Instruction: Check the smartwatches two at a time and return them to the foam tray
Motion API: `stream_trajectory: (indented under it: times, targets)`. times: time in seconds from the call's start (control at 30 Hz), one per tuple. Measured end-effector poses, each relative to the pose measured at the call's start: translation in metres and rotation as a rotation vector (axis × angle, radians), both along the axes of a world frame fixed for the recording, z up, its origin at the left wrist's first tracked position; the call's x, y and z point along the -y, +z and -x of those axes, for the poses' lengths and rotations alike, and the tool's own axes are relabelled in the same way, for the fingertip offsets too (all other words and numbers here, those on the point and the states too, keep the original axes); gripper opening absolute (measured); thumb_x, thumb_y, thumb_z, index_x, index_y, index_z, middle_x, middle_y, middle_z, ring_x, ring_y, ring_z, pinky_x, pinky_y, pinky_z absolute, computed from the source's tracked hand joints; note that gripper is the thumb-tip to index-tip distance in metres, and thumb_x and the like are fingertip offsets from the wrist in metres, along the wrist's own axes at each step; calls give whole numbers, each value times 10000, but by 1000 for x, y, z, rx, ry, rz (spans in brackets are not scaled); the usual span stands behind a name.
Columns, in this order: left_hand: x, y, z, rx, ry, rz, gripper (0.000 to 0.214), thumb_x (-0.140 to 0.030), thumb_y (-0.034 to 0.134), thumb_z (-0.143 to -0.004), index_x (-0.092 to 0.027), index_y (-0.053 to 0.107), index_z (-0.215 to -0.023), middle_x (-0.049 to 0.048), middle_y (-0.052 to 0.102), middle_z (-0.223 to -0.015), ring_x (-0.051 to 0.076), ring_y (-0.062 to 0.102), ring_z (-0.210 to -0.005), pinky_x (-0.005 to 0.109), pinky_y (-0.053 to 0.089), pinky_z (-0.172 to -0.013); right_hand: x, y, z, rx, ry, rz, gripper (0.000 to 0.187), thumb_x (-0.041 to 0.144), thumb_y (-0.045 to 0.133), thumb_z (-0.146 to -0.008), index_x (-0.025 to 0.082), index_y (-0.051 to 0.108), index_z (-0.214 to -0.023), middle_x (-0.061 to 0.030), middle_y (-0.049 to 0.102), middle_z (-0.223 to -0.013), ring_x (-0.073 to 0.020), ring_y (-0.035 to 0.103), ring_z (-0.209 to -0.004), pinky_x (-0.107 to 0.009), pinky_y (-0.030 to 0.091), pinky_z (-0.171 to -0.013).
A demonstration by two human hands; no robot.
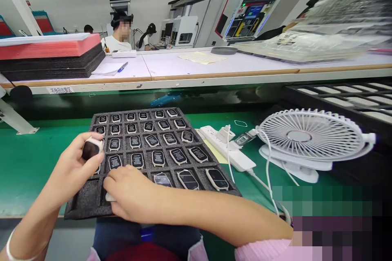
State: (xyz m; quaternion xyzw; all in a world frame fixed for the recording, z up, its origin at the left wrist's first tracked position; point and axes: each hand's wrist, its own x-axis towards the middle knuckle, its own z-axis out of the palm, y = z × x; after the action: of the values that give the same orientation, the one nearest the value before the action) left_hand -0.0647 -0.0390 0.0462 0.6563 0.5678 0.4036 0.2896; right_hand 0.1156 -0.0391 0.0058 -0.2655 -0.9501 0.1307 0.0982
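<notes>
A black foam tray (88,206) lies on the green mat in front of me, its pockets filled with several smartwatch bodies (158,158). My left hand (73,167) is closed round one watch body (91,149), lifted just above the tray's left side. My right hand (131,195) reaches across to the tray's near left corner, fingers curled down on a small white piece (109,197) in a pocket; what that piece is I cannot make out.
A white power strip (226,149) with a plugged charger and cables lies right of the tray. A white desk fan (309,138) stands further right. A raised shelf (214,69) runs behind, with stacked foam sheets (52,59) at left. Other people sit beyond it.
</notes>
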Motion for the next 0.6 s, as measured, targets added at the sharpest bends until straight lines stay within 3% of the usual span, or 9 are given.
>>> stream_trajectory:
  times: [0.13, 0.2, 0.3, 0.43, 0.6]
  targets:
    - [-43, 10, -40, 113, -68, -48, 363, -313, 679, -696, -188, 553, -1013, -20, 561, -775, 146, 531, -675, 260, 432, -611, -36, 16, -42, -299, -88, 435, 151, 165, 657, -775, 188, 542, -870, -15, 703, -798, -151, 603, -654, -257, 422, -602]
    - [-61, 6, -57, 147, -108, -42, 327, -295, 662, -699, -183, 553, -986, -15, 569, -804, 147, 543, -711, 274, 444, -659, -63, 19, -62, -570, -180, 790, 149, 214, 636, -820, 193, 523, -916, -16, 725, -836, -116, 579, -594, -233, 421, -555]
    - [-79, -9, -72, 187, -104, -57, 300, -272, 637, -718, -185, 543, -989, 2, 602, -869, 160, 573, -786, 298, 456, -732, -97, 16, -76, -962, -288, 1103, 201, 297, 666, -854, 171, 577, -983, -41, 738, -883, -81, 553, -547, -212, 418, -522]
    - [-84, -35, -76, 171, -63, -89, 253, -243, 599, -744, -193, 521, -980, 20, 626, -932, 176, 591, -865, 324, 456, -805, -108, -1, -77, -1215, -208, 1290, 323, 289, 766, -809, 167, 642, -1081, -51, 748, -935, -116, 678, -680, -251, 534, -673]
    - [-77, -54, -70, 143, -89, -50, 266, -259, 562, -774, -202, 507, -1028, 26, 606, -951, 194, 567, -908, 327, 438, -789, -90, -18, -78, -1142, -91, 1388, 520, 295, 810, -816, 188, 609, -1283, -46, 748, -977, -157, 743, -872, -307, 558, -871]
